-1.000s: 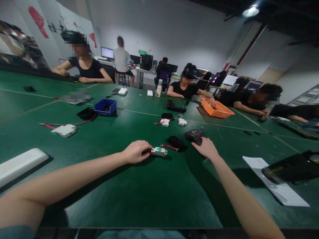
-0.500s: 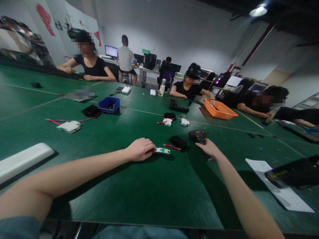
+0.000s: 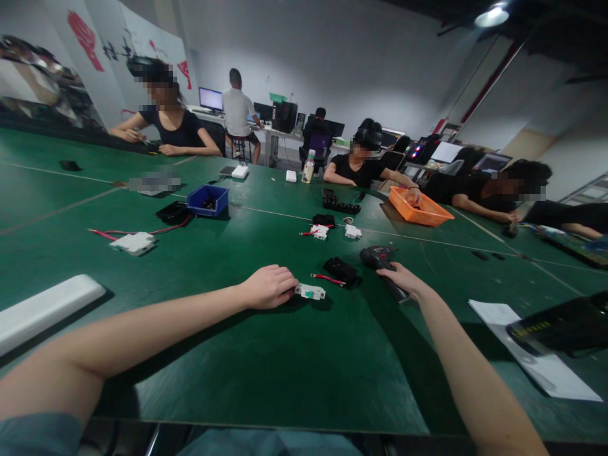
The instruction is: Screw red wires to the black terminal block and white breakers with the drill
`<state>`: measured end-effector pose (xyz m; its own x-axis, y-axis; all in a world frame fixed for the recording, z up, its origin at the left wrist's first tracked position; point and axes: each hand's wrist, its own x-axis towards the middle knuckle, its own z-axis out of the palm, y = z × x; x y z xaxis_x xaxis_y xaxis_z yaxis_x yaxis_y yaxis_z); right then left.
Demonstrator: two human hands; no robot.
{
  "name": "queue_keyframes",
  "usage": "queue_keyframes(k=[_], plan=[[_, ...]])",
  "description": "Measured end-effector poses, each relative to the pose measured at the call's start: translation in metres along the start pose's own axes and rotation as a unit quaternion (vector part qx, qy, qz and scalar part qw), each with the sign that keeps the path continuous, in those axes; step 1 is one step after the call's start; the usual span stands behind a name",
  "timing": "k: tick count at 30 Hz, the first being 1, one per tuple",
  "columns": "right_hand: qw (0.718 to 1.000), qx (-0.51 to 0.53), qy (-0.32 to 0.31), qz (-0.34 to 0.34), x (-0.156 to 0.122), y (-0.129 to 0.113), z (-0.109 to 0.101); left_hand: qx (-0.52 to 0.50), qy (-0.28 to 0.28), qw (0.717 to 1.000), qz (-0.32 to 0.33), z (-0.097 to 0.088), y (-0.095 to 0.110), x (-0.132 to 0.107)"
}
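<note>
My left hand (image 3: 268, 286) rests on the green table (image 3: 285, 361), fingers curled round the left end of a small white circuit breaker (image 3: 310, 292) lying flat. My right hand (image 3: 401, 279) grips the handle of a black electric screwdriver (image 3: 377, 258), which lies on the table pointing away. Between the two hands lie a black part (image 3: 341, 270) and a short red wire (image 3: 325, 278).
Further out are more white breakers (image 3: 319, 232), a blue bin (image 3: 208, 200), an orange tray (image 3: 418, 208), a white unit with red wires (image 3: 133, 242), a white bar (image 3: 45, 310) at left, paper (image 3: 532, 361) and a black device (image 3: 560, 326) at right. Several people sit round the table.
My right hand has closed round the screwdriver's handle and drawn slightly back. My left hand and the breaker have stayed almost in place.
</note>
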<state>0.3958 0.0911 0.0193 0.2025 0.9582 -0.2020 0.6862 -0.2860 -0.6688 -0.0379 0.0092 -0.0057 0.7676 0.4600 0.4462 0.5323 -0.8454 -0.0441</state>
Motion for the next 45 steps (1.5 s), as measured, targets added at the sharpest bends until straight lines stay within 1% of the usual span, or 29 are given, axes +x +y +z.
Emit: queue_keyframes(k=[6,11,14,17,21,24,27,30,32,36,45], plan=[[0.999,-0.002,-0.024,0.023,0.006,0.004,-0.004,-0.018,0.005,0.999,-0.029,0.001,-0.001,-0.001],[0.999,-0.001,-0.033,0.015,0.011,0.008,-0.002,-0.026,-0.001,0.998,-0.048,-0.003,-0.003,-0.001],[1.000,-0.009,-0.027,0.008,0.011,0.009,-0.002,-0.063,-0.019,0.994,-0.085,-0.008,-0.004,0.001],[1.000,-0.015,-0.023,0.001,0.012,0.010,-0.003,-0.105,-0.049,0.985,-0.129,-0.014,-0.004,0.004],[0.999,-0.015,-0.029,-0.001,0.013,0.011,-0.004,-0.124,-0.076,0.979,-0.144,-0.019,-0.002,0.009],[0.999,-0.015,-0.033,-0.001,0.012,0.011,-0.004,-0.131,-0.089,0.975,-0.156,-0.019,0.000,0.010],[0.999,-0.023,-0.030,-0.002,0.011,0.009,-0.004,-0.131,-0.085,0.970,-0.185,-0.016,0.006,0.009],[0.999,-0.035,-0.019,-0.001,0.010,0.007,-0.005,-0.130,-0.065,0.967,-0.209,-0.012,0.012,0.007],[0.999,-0.039,-0.017,-0.001,0.009,0.007,-0.005,-0.130,-0.052,0.967,-0.211,-0.010,0.014,0.005],[0.999,-0.037,-0.019,-0.008,0.010,0.008,-0.005,-0.119,-0.039,0.973,-0.194,-0.007,0.015,0.003],[0.999,-0.029,-0.025,-0.012,0.011,0.009,-0.002,-0.040,-0.017,0.990,-0.135,-0.004,0.004,0.001]])
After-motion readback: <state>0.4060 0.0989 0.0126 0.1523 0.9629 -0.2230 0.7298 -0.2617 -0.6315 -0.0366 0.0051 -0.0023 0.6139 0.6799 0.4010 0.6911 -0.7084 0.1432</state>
